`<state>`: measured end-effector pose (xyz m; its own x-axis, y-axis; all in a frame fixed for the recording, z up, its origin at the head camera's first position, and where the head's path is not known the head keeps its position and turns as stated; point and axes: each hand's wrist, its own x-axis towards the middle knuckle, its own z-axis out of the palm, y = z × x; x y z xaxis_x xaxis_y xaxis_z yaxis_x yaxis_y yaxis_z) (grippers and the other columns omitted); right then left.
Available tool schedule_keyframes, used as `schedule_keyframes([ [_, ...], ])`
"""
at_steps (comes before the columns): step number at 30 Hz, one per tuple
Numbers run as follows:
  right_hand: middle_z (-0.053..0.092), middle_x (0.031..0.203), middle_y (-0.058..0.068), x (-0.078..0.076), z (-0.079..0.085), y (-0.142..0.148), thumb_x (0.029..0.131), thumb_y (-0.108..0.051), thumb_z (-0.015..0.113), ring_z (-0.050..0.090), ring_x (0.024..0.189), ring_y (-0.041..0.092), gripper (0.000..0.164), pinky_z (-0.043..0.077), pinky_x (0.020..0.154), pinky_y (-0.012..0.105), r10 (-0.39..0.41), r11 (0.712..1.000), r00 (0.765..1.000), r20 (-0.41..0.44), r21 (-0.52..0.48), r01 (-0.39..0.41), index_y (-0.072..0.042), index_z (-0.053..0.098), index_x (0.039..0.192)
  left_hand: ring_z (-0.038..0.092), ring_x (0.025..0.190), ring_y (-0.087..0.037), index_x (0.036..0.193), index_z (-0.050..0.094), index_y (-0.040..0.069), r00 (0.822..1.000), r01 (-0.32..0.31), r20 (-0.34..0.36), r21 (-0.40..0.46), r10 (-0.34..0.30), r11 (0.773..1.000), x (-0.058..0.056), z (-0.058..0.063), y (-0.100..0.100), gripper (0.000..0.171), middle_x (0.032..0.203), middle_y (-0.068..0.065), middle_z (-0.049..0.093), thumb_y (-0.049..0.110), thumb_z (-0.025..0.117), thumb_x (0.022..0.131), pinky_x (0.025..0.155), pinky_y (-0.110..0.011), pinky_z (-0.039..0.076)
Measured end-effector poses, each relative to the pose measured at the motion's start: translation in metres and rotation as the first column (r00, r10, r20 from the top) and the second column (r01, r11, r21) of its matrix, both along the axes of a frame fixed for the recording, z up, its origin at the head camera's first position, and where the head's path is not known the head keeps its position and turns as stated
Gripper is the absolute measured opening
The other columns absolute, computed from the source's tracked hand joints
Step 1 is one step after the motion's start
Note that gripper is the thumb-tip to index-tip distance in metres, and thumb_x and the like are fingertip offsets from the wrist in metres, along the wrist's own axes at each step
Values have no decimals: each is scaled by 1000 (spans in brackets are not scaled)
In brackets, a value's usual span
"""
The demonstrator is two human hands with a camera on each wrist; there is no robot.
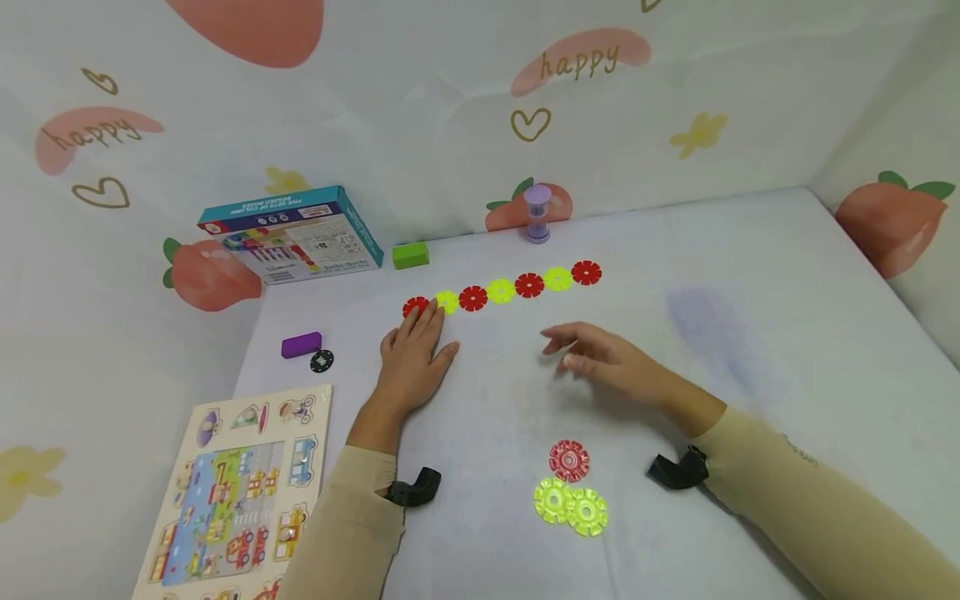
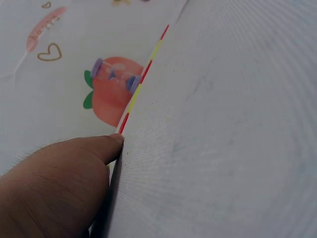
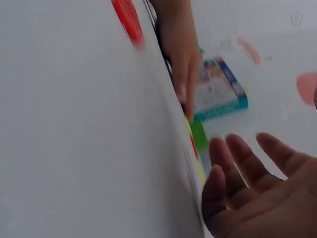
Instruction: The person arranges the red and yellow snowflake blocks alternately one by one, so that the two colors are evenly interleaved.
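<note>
A row of notched plastic discs, red and yellow-green by turns, runs across the back of the cloth-covered table. My left hand point(image 1: 411, 367) lies flat with straight fingers, its fingertips touching the left end of the row, over the leftmost red disc point(image 1: 414, 307) and the edge of a yellow-green disc point(image 1: 447, 302). Off the table, my right hand point(image 1: 609, 360) hangs with loosely bent fingers and holds nothing; the right wrist view shows its fingers point(image 3: 250, 163) spread. Nearer me lie a red disc point(image 1: 569, 461) and two overlapping yellow-green discs point(image 1: 587, 512).
A purple sand timer point(image 1: 537, 215) stands behind the row. Back left are a boxed toy point(image 1: 300, 242) and a green block point(image 1: 410, 255). A purple block point(image 1: 302, 345), a black round chip point(image 1: 322, 360) and a wooden picture puzzle point(image 1: 321, 408) lie along the left side.
</note>
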<state>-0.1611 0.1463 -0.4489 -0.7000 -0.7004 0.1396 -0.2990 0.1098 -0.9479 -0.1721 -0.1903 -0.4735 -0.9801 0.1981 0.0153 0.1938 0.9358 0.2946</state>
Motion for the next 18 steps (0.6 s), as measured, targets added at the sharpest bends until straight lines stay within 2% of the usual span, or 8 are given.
schedule_keyframes([
  [3,55,128,7,27,-2,-7,93,-16,62,55,111,26,51,47,89,40,167,984,986,-1,67,-167,-14,45,141,3,144,-23,154,22,21,1000,-4,-4,-2,4,1000,0,-1,-1,72,159,5,11,52,48,94,107,-57,8],
  [5,54,129,0,43,-2,-10,89,-27,69,50,117,19,55,41,95,38,263,956,963,-54,148,-253,-16,48,139,4,144,-23,154,22,20,1000,-2,-5,-5,2,1000,0,-1,-1,72,159,4,11,52,48,94,107,-57,9],
  [7,52,129,-8,55,-3,-14,85,-39,72,44,120,12,57,35,99,38,335,922,933,-133,250,-295,-21,52,135,4,144,-23,154,22,20,1000,-2,-5,-9,2,1000,0,-1,-1,72,159,3,12,51,48,94,107,-57,9],
  [11,46,127,-18,68,-5,-20,77,-48,77,36,119,5,54,29,95,41,387,879,873,-295,403,-254,-30,58,124,4,144,-24,154,22,19,1000,-2,-6,-6,2,1000,1,-1,-2,72,159,3,12,52,48,94,107,-58,10],
  [15,45,125,-17,72,-4,-22,78,-40,78,36,117,5,38,29,95,41,376,868,879,-292,443,-224,-32,62,111,5,144,-24,153,23,19,1000,-1,-8,-4,1,1000,1,-2,-2,72,159,3,13,52,48,94,107,-58,10],
  [18,45,127,-16,75,-1,-21,78,-40,79,35,118,7,35,29,95,42,377,859,885,-274,462,-223,-34,62,108,5,144,-24,154,22,20,1000,2,-11,-3,-2,1000,0,-1,0,73,159,3,13,52,48,94,106,-58,10],
])
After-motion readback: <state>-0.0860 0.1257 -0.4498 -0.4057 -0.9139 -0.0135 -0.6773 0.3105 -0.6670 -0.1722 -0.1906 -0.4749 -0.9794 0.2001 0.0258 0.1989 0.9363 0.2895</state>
